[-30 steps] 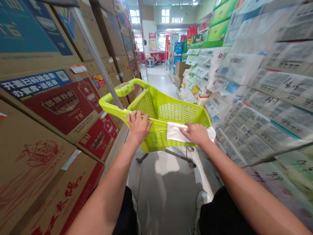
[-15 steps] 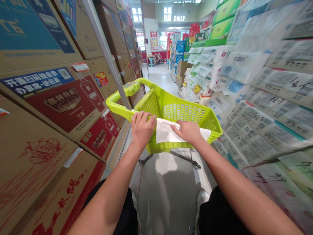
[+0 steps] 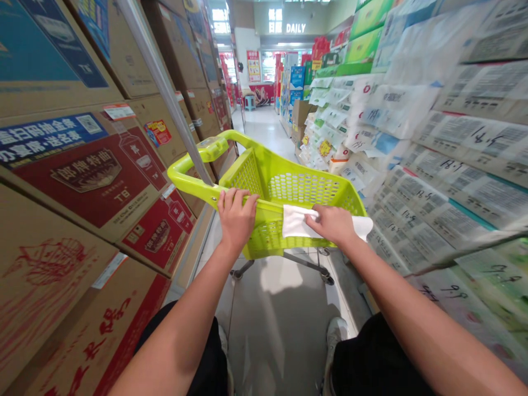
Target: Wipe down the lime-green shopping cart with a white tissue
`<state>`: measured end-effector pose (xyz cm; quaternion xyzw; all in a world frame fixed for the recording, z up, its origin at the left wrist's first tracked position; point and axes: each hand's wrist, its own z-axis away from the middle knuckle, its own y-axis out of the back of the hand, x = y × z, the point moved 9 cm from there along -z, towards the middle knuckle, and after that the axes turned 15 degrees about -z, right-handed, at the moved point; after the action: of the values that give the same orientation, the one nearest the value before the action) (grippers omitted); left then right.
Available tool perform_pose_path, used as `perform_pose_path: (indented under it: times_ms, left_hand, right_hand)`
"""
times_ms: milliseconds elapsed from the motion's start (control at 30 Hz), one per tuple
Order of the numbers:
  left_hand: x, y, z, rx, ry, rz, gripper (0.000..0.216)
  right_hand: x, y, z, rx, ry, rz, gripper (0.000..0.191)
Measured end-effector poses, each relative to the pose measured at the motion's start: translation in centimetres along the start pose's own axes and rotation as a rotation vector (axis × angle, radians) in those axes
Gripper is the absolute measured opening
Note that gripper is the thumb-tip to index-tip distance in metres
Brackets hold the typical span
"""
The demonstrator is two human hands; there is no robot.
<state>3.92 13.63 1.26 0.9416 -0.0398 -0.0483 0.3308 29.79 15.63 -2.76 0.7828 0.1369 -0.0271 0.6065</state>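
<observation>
A lime-green shopping cart stands sideways in front of me, its handle end to the left and its perforated basket to the right. My left hand is closed over the near top rim, close to the handle, with the fingers curled over the edge. Further right along the same rim, my right hand grips a white cloth and presses it against the rim. The cloth hangs partly down the cart's outer side and sticks out past both sides of the hand. The inside of my right palm is hidden.
Stacked cardboard cartons line the left side, with a metal post in front of them. On the right rise piles of packaged tissue. A tiled aisle floor runs ahead, with a blue stool far off.
My right hand has slid the white cloth to the right along the cart's rim. My left hand keeps its hold on the rim. The whole view has shifted slightly.
</observation>
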Motion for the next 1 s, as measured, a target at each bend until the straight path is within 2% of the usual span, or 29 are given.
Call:
perform_pose_path:
  times_ms: [267,400,533,833,900,1000]
  left_hand:
    - [0.9,0.2,0.6,0.001,-0.018,-0.005,0.030]
    - [0.1,0.4,0.6,-0.012,-0.049,-0.023,0.030]
    - [-1.1,0.5,0.2,0.011,-0.054,-0.065,0.027]
    - [-3.4,-0.9,-0.9,-0.044,0.059,-0.023,0.022]
    - [-3.5,-1.2,-1.0,-0.052,0.084,-0.006,0.021]
    - [-3.6,-1.6,-1.0,-0.064,0.137,0.018,0.020]
  right_hand:
    - [-7.9,-0.5,-1.3,0.040,0.092,-0.124,0.052]
    - [-9.2,-0.6,-1.7,0.019,0.120,-0.142,0.054]
    - [-7.9,-0.7,-1.5,-0.011,0.136,-0.104,0.061]
    - [0.3,-1.1,-0.4,-0.065,0.007,0.032,0.065]
    - [0.7,-1.1,-0.3,-0.060,0.004,0.016,0.064]
    - [-0.6,-1.3,-0.3,-0.035,0.032,-0.024,0.061]
